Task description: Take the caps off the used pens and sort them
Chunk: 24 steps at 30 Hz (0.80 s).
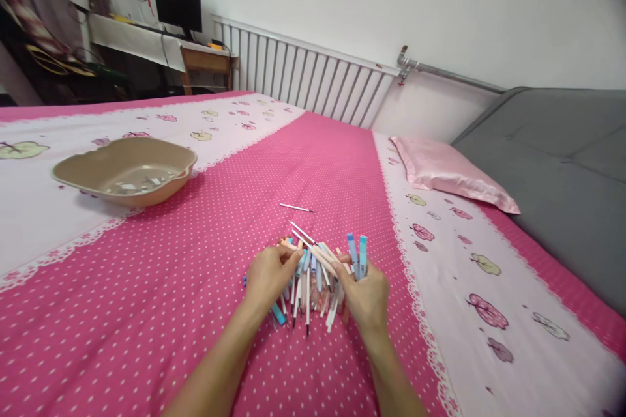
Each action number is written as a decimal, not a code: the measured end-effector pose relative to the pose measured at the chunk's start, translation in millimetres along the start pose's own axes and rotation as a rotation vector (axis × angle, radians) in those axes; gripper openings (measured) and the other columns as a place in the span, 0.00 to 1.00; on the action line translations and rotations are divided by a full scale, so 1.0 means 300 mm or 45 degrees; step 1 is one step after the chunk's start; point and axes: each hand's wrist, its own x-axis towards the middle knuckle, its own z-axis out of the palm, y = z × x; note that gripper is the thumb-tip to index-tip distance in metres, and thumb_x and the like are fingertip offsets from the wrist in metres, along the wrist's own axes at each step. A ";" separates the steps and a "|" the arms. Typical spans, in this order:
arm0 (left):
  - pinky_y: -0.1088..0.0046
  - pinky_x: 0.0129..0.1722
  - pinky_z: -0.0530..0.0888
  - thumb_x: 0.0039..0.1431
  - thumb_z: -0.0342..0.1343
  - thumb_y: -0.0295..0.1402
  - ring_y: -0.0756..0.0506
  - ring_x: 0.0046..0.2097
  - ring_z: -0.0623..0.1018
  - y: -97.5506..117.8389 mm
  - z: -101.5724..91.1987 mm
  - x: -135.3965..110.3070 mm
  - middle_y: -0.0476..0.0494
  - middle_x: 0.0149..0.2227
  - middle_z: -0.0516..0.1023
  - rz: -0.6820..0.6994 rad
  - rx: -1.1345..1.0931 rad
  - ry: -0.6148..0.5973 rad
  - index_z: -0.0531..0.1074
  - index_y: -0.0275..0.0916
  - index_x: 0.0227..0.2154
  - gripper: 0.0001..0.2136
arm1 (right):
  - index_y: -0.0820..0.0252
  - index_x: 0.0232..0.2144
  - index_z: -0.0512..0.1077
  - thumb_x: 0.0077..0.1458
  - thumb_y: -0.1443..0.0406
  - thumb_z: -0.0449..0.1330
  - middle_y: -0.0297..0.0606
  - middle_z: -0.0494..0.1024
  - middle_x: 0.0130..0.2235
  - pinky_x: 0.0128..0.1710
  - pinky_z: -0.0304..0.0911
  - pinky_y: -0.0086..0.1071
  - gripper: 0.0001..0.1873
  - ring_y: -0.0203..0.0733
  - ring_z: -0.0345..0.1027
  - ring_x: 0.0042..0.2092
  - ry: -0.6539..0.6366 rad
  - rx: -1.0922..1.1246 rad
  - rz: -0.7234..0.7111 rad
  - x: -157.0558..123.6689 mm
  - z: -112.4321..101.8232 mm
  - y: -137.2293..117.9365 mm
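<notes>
A heap of several pens (313,280), white, peach and blue, lies on the pink dotted bedspread (195,273). My left hand (268,277) is closed on the left side of the heap, pinching a peach pen. My right hand (364,296) is closed on the right side, with two blue-capped pens (358,253) sticking up from its grip. One thin white pen refill (296,208) lies alone a little beyond the heap.
A beige bowl (73,172) with small white bits inside sits at the far left on the bed. A pink pillow (450,172) and a grey headboard (562,163) are at the right. A white radiator (303,75) and a desk with a monitor (177,3) stand along the far wall.
</notes>
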 end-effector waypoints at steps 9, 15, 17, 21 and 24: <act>0.74 0.26 0.66 0.51 0.54 0.45 0.48 0.24 0.72 0.054 -0.003 -0.029 0.47 0.22 0.72 0.211 -0.672 -0.466 0.75 0.35 0.31 0.16 | 0.62 0.33 0.72 0.48 0.48 0.58 0.29 0.68 0.21 0.16 0.47 0.22 0.22 0.26 0.50 0.17 -0.843 0.853 0.442 -0.043 -0.017 -0.059; 0.70 0.25 0.70 0.48 0.60 0.43 0.45 0.22 0.75 0.094 -0.008 -0.068 0.45 0.20 0.74 0.111 -1.070 -0.936 0.74 0.34 0.34 0.16 | 0.64 0.30 0.72 0.48 0.56 0.60 0.32 0.69 0.19 0.19 0.53 0.23 0.15 0.30 0.59 0.20 -1.020 1.123 0.648 -0.043 -0.016 -0.056; 0.73 0.24 0.69 0.47 0.60 0.42 0.47 0.21 0.73 0.087 -0.012 -0.060 0.47 0.19 0.72 0.084 -1.128 -0.809 0.75 0.34 0.33 0.15 | 0.64 0.31 0.73 0.47 0.59 0.61 0.33 0.71 0.22 0.23 0.56 0.23 0.13 0.31 0.61 0.22 -1.017 1.142 0.605 -0.038 -0.016 -0.054; 0.76 0.30 0.68 0.45 0.62 0.40 0.50 0.27 0.73 0.075 -0.027 -0.035 0.45 0.26 0.77 0.015 -1.132 -0.374 0.77 0.34 0.30 0.13 | 0.65 0.33 0.74 0.49 0.57 0.61 0.34 0.71 0.24 0.26 0.59 0.24 0.15 0.31 0.62 0.24 -0.973 0.983 0.526 -0.031 -0.014 -0.043; 0.76 0.33 0.68 0.44 0.63 0.40 0.49 0.30 0.73 0.077 -0.036 -0.029 0.44 0.28 0.78 -0.027 -1.140 -0.340 0.78 0.35 0.33 0.15 | 0.65 0.36 0.74 0.50 0.56 0.61 0.31 0.68 0.22 0.23 0.56 0.23 0.17 0.29 0.59 0.22 -0.950 0.936 0.490 -0.029 -0.013 -0.032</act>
